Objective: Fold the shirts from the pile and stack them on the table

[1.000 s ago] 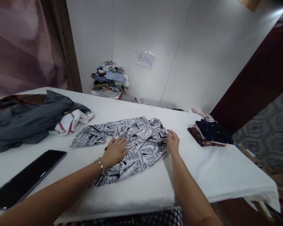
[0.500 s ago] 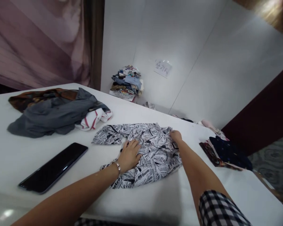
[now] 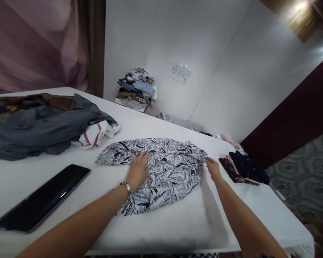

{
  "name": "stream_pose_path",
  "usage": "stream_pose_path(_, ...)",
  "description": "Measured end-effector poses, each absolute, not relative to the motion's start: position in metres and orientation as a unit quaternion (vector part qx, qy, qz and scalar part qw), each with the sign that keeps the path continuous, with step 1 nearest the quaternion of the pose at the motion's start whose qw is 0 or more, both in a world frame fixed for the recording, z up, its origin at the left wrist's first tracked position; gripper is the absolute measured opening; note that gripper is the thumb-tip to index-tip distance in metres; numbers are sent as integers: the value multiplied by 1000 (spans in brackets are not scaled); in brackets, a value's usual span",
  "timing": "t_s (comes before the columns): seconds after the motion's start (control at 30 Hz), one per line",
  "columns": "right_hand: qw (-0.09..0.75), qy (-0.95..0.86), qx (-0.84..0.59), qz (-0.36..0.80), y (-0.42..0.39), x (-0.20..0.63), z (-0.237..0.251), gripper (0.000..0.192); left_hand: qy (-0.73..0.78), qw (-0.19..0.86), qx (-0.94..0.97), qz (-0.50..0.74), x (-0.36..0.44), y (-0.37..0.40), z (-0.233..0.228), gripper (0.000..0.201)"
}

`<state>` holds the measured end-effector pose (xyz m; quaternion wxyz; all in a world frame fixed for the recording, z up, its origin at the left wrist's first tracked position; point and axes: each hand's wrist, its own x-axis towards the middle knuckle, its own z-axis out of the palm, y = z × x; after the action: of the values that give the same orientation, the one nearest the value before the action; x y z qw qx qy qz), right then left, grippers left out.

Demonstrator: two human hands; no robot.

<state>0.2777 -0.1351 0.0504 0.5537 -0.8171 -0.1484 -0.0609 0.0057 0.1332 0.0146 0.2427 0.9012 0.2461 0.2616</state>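
A black-and-white newspaper-print shirt (image 3: 172, 175) lies spread and wrinkled on the white table (image 3: 177, 229), one sleeve reaching out to the left. My left hand (image 3: 138, 172), with a bracelet at the wrist, is at the shirt's left side beside that sleeve, its fingers bent onto the cloth. At the far right edge of the shirt, my right hand (image 3: 212, 167) pinches the end of the fabric between thumb and fingers. The fingertips of my left hand are partly hidden against the print.
A loose heap of grey, brown and red-striped white clothes (image 3: 43, 125) lies at the left. In front of it rests a black phone (image 3: 43, 199). Folded dark clothes (image 3: 247, 168) sit at the right edge. A clothes stack (image 3: 137, 86) stands by the wall, below a paper sign (image 3: 180, 73).
The shirt's right part has been drawn out to the right and lies flatter. My left hand has slid toward the left sleeve, its fingers closer together. The camera view has shifted slightly right.
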Motion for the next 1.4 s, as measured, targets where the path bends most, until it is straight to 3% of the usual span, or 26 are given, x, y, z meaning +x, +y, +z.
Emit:
stream_pose_path(0.1,516,-227,-826,-3,-137,230,29,33,228,268,896,271,3,147,17,40)
stream_pose_path(0.23,359,-455,-814,38,-138,168,16,44,237,314,870,297,-1,160,23,28)
stream_pose_path(0.33,274,-553,-787,7,-138,148,17,29,260,328,840,346,-3,166,28,28)
stream_pose_path(0.4,272,-567,-777,0,-137,145,21,22,281,330,818,378,-4,170,31,31)
stream_pose_path(0.63,406,-468,-779,92,-124,138,27,18,240,319,824,402,-20,154,76,30)
stream_pose_path(0.77,576,-349,-706,221,-113,130,35,48,74,307,876,365,-24,88,104,28)
stream_pose_path(0.83,652,-296,-648,261,-109,125,44,54,-46,298,907,293,-22,50,100,27)
stream_pose_path(0.9,697,-247,-598,310,-107,120,53,49,-134,283,927,204,-21,19,86,24)
stream_pose_path(1.03,724,-138,-541,405,-112,109,59,54,-183,299,930,111,-25,-8,59,20)
stream_pose_path(1.23,772,-107,-540,318,-127,123,58,42,-152,299,932,137,-27,7,57,27)
stream_pose_path(1.4,858,-66,-494,127,-160,192,85,27,-23,197,970,138,-30,42,38,51)
